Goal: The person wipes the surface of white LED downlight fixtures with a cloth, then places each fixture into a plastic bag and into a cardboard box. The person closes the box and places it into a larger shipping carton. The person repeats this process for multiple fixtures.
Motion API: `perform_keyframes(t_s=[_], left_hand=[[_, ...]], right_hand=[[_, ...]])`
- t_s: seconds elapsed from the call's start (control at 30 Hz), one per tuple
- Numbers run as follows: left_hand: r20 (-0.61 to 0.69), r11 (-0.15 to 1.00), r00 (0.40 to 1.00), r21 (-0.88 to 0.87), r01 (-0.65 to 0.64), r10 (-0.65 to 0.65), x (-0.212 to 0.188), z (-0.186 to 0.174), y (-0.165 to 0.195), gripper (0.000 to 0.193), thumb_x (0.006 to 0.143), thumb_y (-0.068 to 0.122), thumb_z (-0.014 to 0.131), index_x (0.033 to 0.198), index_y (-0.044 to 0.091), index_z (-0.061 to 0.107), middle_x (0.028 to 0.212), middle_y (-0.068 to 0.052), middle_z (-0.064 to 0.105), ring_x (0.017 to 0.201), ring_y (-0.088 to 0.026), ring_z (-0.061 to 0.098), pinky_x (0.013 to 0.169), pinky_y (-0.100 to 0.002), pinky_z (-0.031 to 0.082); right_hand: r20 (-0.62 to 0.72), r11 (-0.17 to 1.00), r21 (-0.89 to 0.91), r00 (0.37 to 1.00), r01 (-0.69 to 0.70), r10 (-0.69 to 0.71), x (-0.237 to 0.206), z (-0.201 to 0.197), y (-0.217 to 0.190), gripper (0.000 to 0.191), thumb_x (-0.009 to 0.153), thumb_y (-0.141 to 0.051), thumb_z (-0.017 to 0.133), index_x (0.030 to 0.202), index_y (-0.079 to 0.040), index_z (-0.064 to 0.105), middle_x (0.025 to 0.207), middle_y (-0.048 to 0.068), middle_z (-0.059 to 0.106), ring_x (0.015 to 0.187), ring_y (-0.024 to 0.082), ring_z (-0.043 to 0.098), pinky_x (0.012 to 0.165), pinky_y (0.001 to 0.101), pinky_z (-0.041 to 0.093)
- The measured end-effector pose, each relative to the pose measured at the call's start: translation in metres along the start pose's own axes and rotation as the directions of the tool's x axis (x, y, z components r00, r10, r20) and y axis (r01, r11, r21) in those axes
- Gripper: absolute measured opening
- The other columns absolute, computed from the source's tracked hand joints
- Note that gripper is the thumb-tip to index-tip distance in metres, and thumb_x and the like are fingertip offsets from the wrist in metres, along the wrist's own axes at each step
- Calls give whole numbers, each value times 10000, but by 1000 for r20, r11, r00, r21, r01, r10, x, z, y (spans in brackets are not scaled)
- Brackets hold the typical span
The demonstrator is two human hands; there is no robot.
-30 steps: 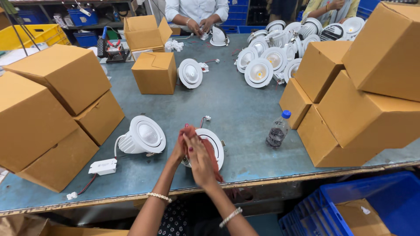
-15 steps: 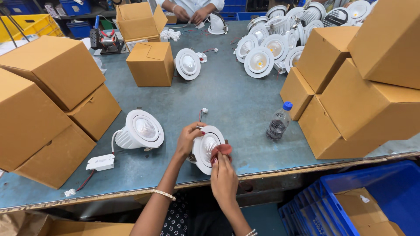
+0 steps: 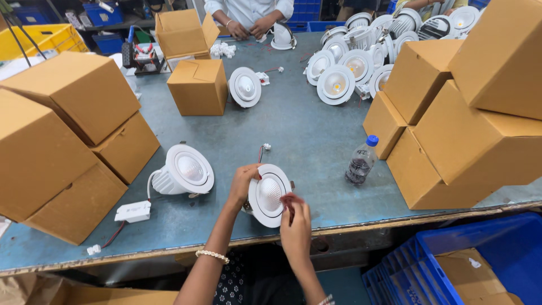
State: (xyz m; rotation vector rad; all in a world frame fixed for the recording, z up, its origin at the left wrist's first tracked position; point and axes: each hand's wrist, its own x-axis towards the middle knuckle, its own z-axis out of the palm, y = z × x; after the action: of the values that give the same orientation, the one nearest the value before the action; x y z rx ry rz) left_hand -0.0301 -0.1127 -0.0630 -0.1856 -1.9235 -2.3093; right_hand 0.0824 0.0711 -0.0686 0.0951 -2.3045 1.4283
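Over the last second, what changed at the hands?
The hands parted from a pressed-together pose: the left hand now grips the rim of the round white lamp, and the right hand holds something small and reddish at its face. The second lamp, bottle and boxes stayed put.

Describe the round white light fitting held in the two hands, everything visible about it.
The light fitting is a round white downlight with a broad flat rim around a dished, textured reflector. It looks like painted metal or plastic. It is tilted, its face turned up toward the camera, at the near edge of the blue-grey table. The left hand grips its left rim; the right hand pinches something small and reddish at its lower right rim. A thin wire with a white connector runs from behind it.
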Motion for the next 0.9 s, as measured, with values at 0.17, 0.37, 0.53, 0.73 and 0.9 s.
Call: perform_keyframes(t_s=[0.17, 0.37, 0.53, 0.73, 0.9], left_hand=[[-9, 998, 999, 44, -36, 36, -2, 0, 2, 339, 757, 81, 535, 952, -128, 719, 976, -86, 776, 786, -133, 629, 735, -237, 503], [-64, 996, 998, 93, -15, 21, -5, 5, 4, 373, 776, 107, 543, 1007, -93, 757, 861, -73, 729, 740, -119, 615, 696, -233, 487], [-92, 991, 994, 125, -44, 56, -10, 9, 17, 377, 780, 130, 546, 1018, -59, 770, 833, -62, 730, 732, -119, 624, 681, -234, 489], [-115, 962, 989, 267, -58, 92, -25, 18, 25, 388, 768, 141, 557, 1042, -27, 775, 842, -64, 738, 740, -114, 628, 687, -233, 491], [-58, 965, 976, 173, -199, 212, -43, 6, 29, 366, 764, 114, 551, 1031, -53, 736, 973, -54, 747, 814, -113, 641, 723, -247, 517]], right_hand=[[11, 1000, 22, 1000, 9, -9, -20, -4, 3, 231, 977, -170, 603, 1132, 0, 630, 1117, 179, 619, 1032, 368, 628, 886, 441, 504], [36, 998, 52, 999, 29, -31, 19, 5, 14, 271, 928, -156, 601, 1156, -11, 625, 1075, 207, 588, 998, 387, 618, 872, 456, 496], [7, 1000, -9, 1000, 18, -18, 29, 23, 32, 212, 981, -196, 604, 1055, -1, 570, 1021, 228, 632, 970, 433, 624, 842, 504, 486], [126, 992, -14, 984, -126, 127, 40, 20, 38, 193, 989, -213, 602, 1058, -33, 607, 922, 221, 704, 937, 418, 691, 779, 474, 518], [160, 972, 234, 986, 5, -43, 45, 6, 11, 171, 917, -23, 599, 1085, -18, 631, 1024, 160, 686, 963, 301, 750, 838, 394, 572]])
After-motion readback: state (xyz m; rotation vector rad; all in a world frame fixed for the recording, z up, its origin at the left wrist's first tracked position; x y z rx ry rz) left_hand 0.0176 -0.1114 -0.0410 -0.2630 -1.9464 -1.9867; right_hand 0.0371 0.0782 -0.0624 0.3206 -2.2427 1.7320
